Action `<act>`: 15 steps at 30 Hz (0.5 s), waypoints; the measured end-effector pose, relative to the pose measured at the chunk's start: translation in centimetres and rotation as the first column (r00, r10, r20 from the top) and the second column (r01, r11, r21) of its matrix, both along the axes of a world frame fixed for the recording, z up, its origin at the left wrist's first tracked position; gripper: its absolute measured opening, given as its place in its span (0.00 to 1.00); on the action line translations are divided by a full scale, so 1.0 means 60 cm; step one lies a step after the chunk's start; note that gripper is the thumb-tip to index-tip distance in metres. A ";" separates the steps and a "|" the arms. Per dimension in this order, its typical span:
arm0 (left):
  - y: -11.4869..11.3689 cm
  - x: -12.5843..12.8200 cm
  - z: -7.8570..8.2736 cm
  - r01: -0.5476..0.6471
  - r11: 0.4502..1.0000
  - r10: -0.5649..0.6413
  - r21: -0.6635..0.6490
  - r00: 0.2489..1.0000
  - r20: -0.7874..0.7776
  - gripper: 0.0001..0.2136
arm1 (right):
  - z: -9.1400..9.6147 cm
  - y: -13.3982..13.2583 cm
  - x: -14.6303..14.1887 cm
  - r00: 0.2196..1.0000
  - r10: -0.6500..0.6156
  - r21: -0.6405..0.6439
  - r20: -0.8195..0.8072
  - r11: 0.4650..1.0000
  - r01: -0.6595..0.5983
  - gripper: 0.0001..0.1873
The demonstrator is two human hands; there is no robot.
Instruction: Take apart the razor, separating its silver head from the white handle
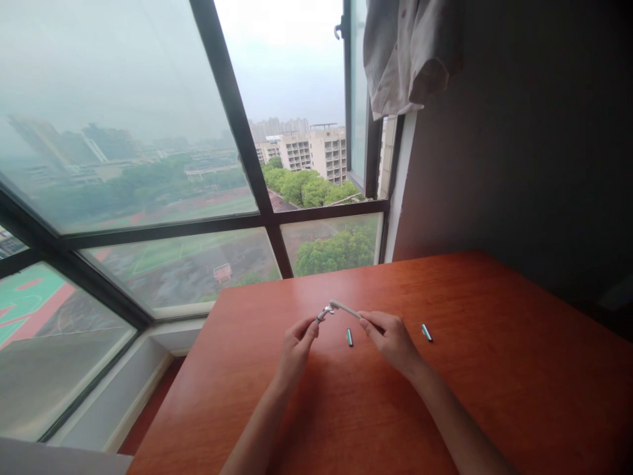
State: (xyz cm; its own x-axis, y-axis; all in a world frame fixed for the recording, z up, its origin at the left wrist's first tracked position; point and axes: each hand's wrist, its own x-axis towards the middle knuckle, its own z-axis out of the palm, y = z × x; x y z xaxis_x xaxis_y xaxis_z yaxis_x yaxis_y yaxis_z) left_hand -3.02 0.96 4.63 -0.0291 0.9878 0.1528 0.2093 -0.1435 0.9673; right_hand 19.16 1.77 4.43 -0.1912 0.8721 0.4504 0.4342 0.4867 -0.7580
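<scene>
My left hand [295, 346] is closed on a silver razor handle [323, 314], which tilts up and to the right. Between the fingers of my right hand [393, 340] is a slim pale toothbrush [349, 310], its head meeting the top end of the razor handle. Both are held above the table. On the wood between my hands lies a green-and-silver razor cartridge [350, 337]. A second razor cartridge [426, 332] rests to the right of my right hand. My fingers hide the lower ends of both held things.
The reddish-brown wooden table [494, 396] stretches under both hands. Dark window frames [168, 229] rise past its far and left edges, with one pane [359, 99] swung ajar. A pale cloth [408, 56] hangs at upper right beside a dark wall [519, 145].
</scene>
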 end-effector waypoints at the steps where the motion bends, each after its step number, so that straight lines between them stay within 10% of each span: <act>1: -0.001 0.001 0.000 0.007 1.000 -0.007 -0.002 1.000 0.013 0.16 | 0.000 0.000 -0.001 1.000 -0.005 -0.006 -0.003 1.000 0.005 0.16; 9: -0.003 0.004 0.000 0.035 0.996 -0.035 0.082 0.999 0.004 0.14 | -0.013 0.003 -0.009 0.982 0.042 -0.243 -0.185 0.966 -0.087 0.20; 15: -0.005 0.005 0.004 -0.020 0.979 0.033 0.201 0.998 -0.059 0.13 | -0.006 -0.003 -0.018 0.858 0.109 -0.437 -0.502 0.824 -0.361 0.23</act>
